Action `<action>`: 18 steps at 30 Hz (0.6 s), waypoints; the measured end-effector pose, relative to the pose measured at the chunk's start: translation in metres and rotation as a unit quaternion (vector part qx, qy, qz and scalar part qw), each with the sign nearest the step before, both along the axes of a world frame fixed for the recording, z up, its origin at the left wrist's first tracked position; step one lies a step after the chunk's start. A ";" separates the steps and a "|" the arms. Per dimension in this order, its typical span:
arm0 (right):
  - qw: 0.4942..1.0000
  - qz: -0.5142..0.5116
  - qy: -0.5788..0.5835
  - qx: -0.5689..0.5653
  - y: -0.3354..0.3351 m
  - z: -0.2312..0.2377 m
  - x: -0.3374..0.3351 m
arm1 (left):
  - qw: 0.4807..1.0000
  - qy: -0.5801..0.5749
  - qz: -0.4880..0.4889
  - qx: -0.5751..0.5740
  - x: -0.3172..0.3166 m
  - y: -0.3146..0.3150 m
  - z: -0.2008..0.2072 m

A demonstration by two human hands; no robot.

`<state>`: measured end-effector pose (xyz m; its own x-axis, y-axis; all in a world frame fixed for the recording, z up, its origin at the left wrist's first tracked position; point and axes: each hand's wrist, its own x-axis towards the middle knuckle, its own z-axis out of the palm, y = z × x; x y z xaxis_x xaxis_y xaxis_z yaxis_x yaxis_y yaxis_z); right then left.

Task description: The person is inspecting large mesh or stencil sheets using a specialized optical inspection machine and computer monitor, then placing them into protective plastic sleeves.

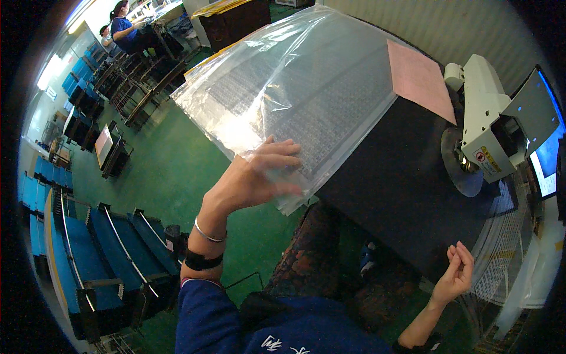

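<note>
A large clear plastic bag covers a stack of grey, finely patterned sheets on the dark table. At its near left corner my left hand grips the plastic, with the lower fingers blurred and partly seen through the film. That wrist has a silver bangle and a black band. My right hand is raised beside the table's near right edge, its fingertips brought together and nothing visible in them. It is nearest to the white-patterned translucent sheets.
A pink sheet lies by the back wall. On the right stand a cream-coloured machine with a round metal plate and a lit monitor. Blue-topped racks line the left. Co-workers sit at the far left.
</note>
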<state>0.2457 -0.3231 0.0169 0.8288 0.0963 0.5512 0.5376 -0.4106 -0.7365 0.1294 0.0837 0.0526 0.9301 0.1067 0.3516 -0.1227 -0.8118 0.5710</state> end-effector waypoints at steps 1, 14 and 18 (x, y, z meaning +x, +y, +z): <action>1.000 0.001 -0.002 -0.001 0.000 0.000 0.000 | 1.000 -0.001 0.000 0.001 0.000 -0.001 0.001; 1.000 0.002 -0.004 -0.007 0.002 0.001 -0.001 | 1.000 0.015 0.014 0.006 -0.004 -0.005 0.006; 1.000 -0.001 -0.001 -0.008 0.002 0.001 -0.001 | 0.999 0.017 0.011 0.045 -0.003 -0.012 0.006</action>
